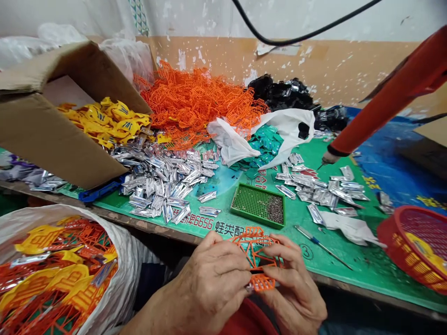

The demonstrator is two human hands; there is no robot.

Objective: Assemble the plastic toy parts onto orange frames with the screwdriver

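Note:
Both hands hold an orange plastic lattice frame (pixel 259 256) above the front edge of the table. My left hand (pixel 213 274) is closed on its left side, fingers bent over the struts. On the opposite side my right hand (pixel 293 284) grips it between thumb and fingers. A bit of teal shows through the struts; its shape is unclear. Just beyond the hands is a green tray (pixel 254 197) with small dark screws gathered at its right end. A thin screwdriver (pixel 323 245) lies to the right on the table.
Silver pieces (pixel 164 181) lie heaped at left centre. A tilted cardboard box (pixel 52 135) spills yellow parts (pixel 111 121). Behind sits an orange frame pile (pixel 195 102). A red power driver (pixel 384 102) hangs at right over a red basket (pixel 401 242). A filled white sack (pixel 125 260) stands lower left.

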